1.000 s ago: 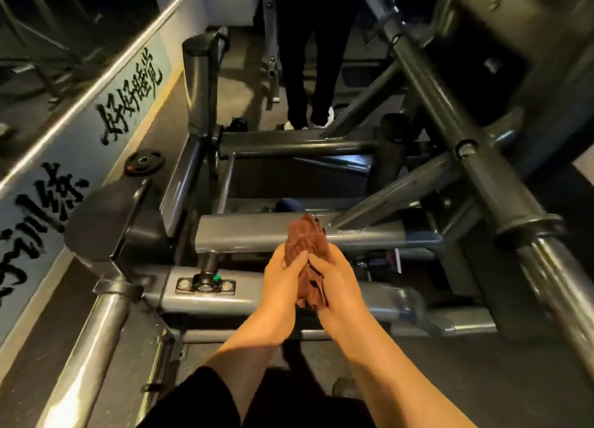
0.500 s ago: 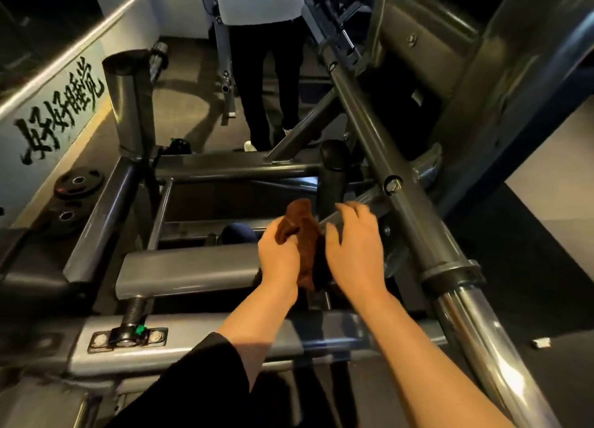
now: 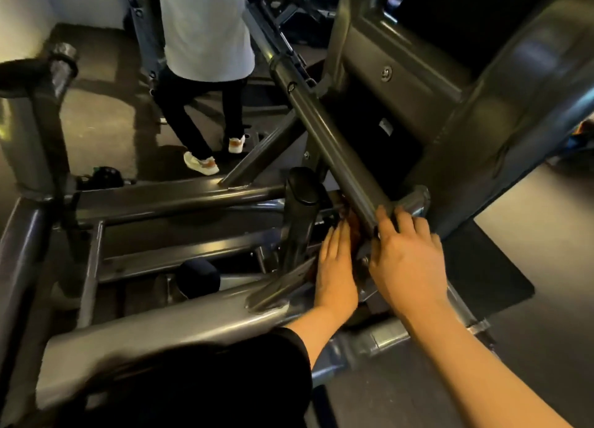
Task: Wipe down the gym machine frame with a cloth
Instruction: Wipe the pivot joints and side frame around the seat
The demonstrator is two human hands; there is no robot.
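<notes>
Right now both hands sit low at the joint where the diagonal tube (image 3: pixel 324 128) of the gym machine frame (image 3: pixel 180 199) meets the lower bars. Left hand (image 3: pixel 336 275) lies w/ fingers fairly straight, pressed down on the cloth (image 3: pixel 353 225); only a brown-red scrap of it shows, tucked betw. the left fingers and the tube's underside, rest hidden. Right hand (image 3: pixel 406 260) has fingers loosely spread, tips touching the tube's lower end and the short cross piece (image 3: pixel 414 202); can't tell if it holds any cloth. Judgement: wipe is at the joint, most of frame not yet done. Risks: tight gap w/ bolts and bracket edges just under the hands, so cloth could snag or knuckles scrape if the stroke goes fast; cloth is bunched, so little face meets the metal and it may slip out of the flat left hand; the black capped post (image 3: pixel 302 209) stands just beside the left hand and blocks a long stroke that way. Surface: grey painted steel, smooth, glossy highlights, likely slick. Room: dim gym, dark floor (image 3: pixel 530 331), a black mat (image 3: pixel 488 276) under the machine, a second person (image 3: pixel 205 42) in a white top standing beyond the frame, something small and dark on the floor far left.
</notes>
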